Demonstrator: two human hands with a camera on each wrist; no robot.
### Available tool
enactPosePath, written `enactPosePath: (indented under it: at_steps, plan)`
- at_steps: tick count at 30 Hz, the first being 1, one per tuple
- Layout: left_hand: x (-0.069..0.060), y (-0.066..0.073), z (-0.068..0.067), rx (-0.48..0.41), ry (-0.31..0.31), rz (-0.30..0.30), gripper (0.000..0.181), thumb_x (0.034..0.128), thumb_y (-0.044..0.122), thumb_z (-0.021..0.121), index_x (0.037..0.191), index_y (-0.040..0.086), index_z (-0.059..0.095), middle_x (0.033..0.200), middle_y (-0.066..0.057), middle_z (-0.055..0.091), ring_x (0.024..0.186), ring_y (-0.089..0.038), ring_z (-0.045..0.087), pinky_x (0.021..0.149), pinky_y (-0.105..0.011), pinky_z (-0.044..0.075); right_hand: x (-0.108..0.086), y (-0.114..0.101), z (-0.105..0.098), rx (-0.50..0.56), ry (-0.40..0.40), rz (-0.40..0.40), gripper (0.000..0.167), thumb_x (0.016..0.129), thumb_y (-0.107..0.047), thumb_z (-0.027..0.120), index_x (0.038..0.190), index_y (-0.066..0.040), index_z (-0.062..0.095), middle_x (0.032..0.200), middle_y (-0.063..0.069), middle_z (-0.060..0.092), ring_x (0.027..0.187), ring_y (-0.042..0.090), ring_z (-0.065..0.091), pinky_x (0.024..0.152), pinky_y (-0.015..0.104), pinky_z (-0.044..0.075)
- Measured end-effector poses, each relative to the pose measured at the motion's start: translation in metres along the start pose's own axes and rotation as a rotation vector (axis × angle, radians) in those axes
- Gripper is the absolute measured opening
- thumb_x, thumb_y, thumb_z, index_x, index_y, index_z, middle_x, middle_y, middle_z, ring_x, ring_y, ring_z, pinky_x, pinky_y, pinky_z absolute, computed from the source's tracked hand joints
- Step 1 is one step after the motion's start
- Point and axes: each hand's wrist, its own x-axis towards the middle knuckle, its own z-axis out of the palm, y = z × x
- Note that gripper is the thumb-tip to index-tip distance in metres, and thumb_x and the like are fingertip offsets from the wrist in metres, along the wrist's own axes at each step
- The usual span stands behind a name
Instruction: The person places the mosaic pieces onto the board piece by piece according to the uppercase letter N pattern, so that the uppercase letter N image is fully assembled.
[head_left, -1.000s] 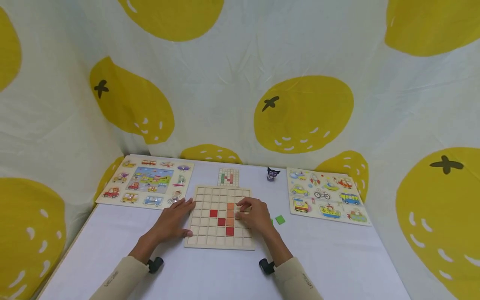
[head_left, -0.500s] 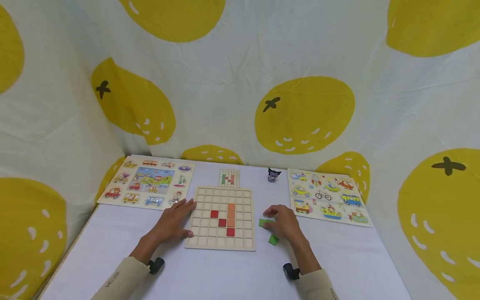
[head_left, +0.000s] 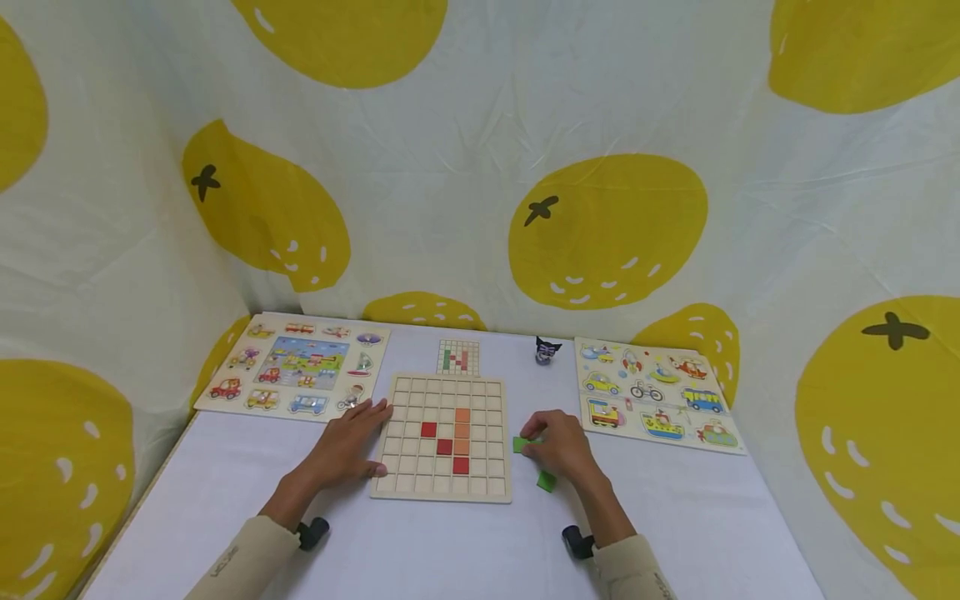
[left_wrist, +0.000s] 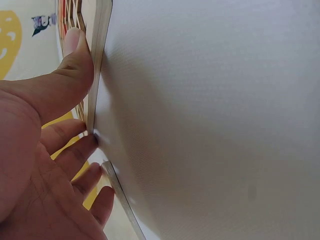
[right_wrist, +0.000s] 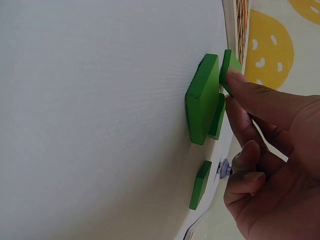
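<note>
A wooden grid board [head_left: 408,467] lies in the middle of the table in the head view. It bears red tiles [head_left: 444,447] in a diagonal and orange tiles [head_left: 462,430] in a column. My left hand [head_left: 341,444] rests at the board's left edge, thumb over the rim and fingers spread along the side. Right of the board, my right hand [head_left: 561,446] pinches a green tile [right_wrist: 233,61] between thumb and fingertip; it looks tilted off the cloth. Several other green tiles lie close by, among them a near one [right_wrist: 202,100] and one by the wrist [head_left: 546,481].
Behind the board lies a small pattern card [head_left: 458,357] with coloured squares. A small dark figurine [head_left: 546,350] stands to its right. Picture puzzle boards lie at the back left [head_left: 285,406] and back right [head_left: 637,400]. Lemon-print fabric hangs around the table.
My right hand has left the orange column on the board and moved right to the green tiles, where it now pinches one. The left hand has stayed in place.
</note>
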Motion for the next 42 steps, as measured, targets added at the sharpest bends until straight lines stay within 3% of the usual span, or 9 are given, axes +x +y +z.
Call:
enactPosePath:
  at_steps: [6,13,19,28,36,42]
  plan:
    - [-0.001,0.000,0.001,0.006,0.003,-0.005,0.104,0.0760,0.035,0.096,0.162,0.009,0.044,0.171,-0.013,0.040,0.161,-0.044,0.028,0.120,-0.072,0.033,0.001,-0.002,-0.002,0.000,-0.020,-0.009,0.023,0.078,-0.009,0.092,0.085,-0.023,0.075,0.086,-0.005,0.070,0.092,0.019,0.060,0.085,0.040,0.045]
    - [-0.002,-0.001,0.001,0.026,0.020,0.015,0.103,0.0753,0.034,0.096,0.161,0.008,0.045,0.170,-0.014,0.042,0.159,-0.045,0.031,0.117,-0.073,0.035,-0.001,-0.002,-0.003,0.002,-0.015,-0.048,0.021,0.082,-0.010,0.089,0.084,-0.022,0.072,0.085,-0.005,0.068,0.086,0.019,0.058,0.075,0.035,0.043]
    - [-0.001,-0.001,0.000,0.023,0.024,0.019,0.103,0.0756,0.033,0.096,0.161,0.008,0.045,0.170,-0.014,0.042,0.160,-0.045,0.031,0.118,-0.072,0.035,-0.005,-0.001,-0.004,0.030,-0.020,-0.126,0.018,0.089,-0.007,0.081,0.094,-0.023,0.076,0.082,-0.004,0.064,0.079,0.016,0.056,0.067,0.030,0.045]
    - [0.000,0.000,0.001,0.016,0.016,0.016,0.103,0.0748,0.032,0.097,0.161,0.008,0.046,0.169,-0.015,0.042,0.159,-0.045,0.032,0.118,-0.073,0.035,-0.008,0.001,-0.007,0.089,-0.077,-0.233,0.026,0.096,-0.003,0.070,0.109,-0.024,0.077,0.089,-0.002,0.061,0.084,0.014,0.054,0.071,0.027,0.044]
    - [-0.002,0.001,0.000,0.014,0.022,0.007,0.103,0.0757,0.032,0.096,0.162,0.008,0.045,0.170,-0.014,0.042,0.160,-0.045,0.031,0.118,-0.074,0.034,-0.010,-0.016,0.003,0.183,-0.048,-0.262,0.018,0.097,-0.009,0.074,0.109,-0.021,0.072,0.087,-0.002,0.064,0.074,0.015,0.052,0.066,0.026,0.041]
    - [-0.002,0.000,0.001,0.020,0.020,0.008,0.103,0.0763,0.033,0.096,0.162,0.008,0.044,0.170,-0.014,0.041,0.160,-0.045,0.031,0.117,-0.074,0.034,-0.007,-0.038,0.022,0.224,-0.048,-0.248,0.011,0.096,-0.012,0.077,0.102,-0.020,0.071,0.086,-0.003,0.065,0.079,0.016,0.053,0.070,0.027,0.042]
